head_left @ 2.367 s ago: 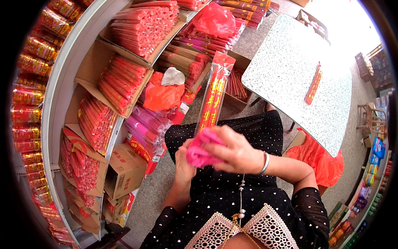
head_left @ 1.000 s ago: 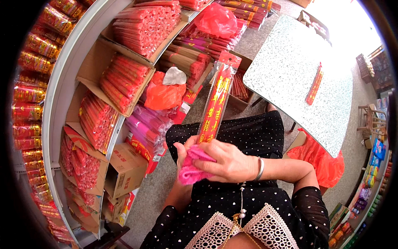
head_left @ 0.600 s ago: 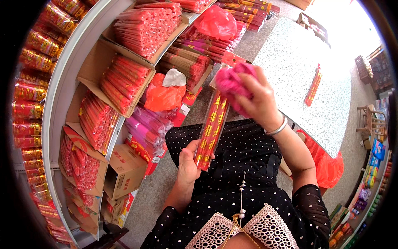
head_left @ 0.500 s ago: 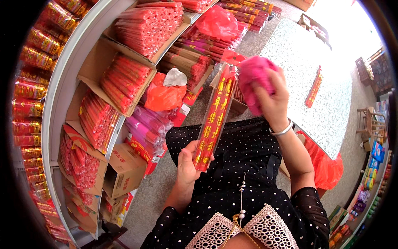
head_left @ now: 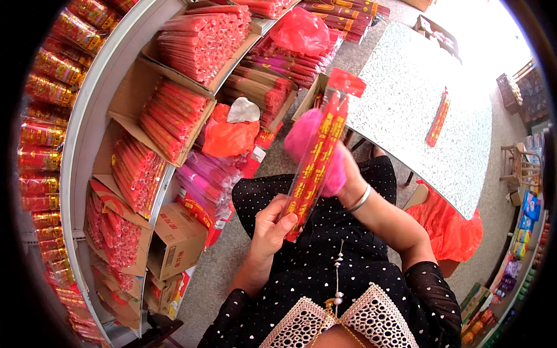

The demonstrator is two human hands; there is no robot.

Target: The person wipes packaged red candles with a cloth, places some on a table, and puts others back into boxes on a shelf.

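Your left hand (head_left: 271, 227) pinches the incense pack's (head_left: 316, 159) lower end; right hand (head_left: 342, 174) behind it, fingers curled on a pink cloth (head_left: 303, 136).

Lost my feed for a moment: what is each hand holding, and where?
Left hand grips the long red packet at its bottom end; right hand presses a pink cloth against its middle.
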